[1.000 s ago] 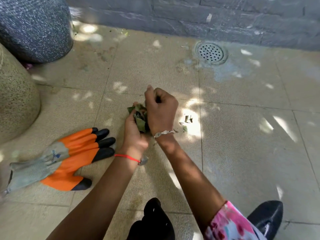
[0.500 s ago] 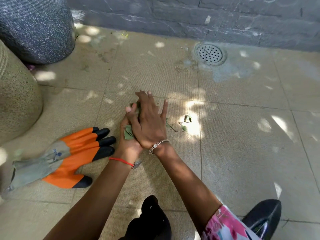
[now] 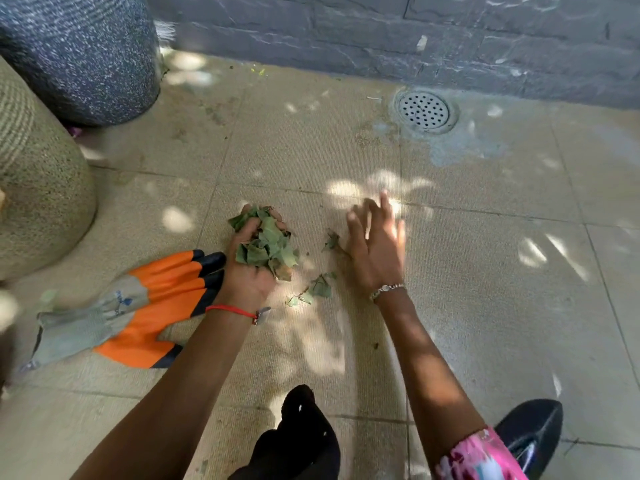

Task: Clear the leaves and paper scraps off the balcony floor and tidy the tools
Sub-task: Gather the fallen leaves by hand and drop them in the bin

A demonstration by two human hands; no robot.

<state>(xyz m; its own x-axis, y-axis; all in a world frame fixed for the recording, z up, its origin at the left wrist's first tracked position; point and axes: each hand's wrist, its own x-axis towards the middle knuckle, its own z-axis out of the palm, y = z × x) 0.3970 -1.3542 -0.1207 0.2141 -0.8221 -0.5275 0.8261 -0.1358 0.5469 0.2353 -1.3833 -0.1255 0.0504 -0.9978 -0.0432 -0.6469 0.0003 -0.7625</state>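
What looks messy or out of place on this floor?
A few loose leaf bits lie on the tiles beside the right hand, outside the leaf bunch that the left hand grips. The orange gloves lie unworn by the left wrist.

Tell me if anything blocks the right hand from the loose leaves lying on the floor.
Nothing visible does. The loose leaves lie on bare tile beside the open right hand; the left hand, gripping its leaf bunch, sits on their far side.
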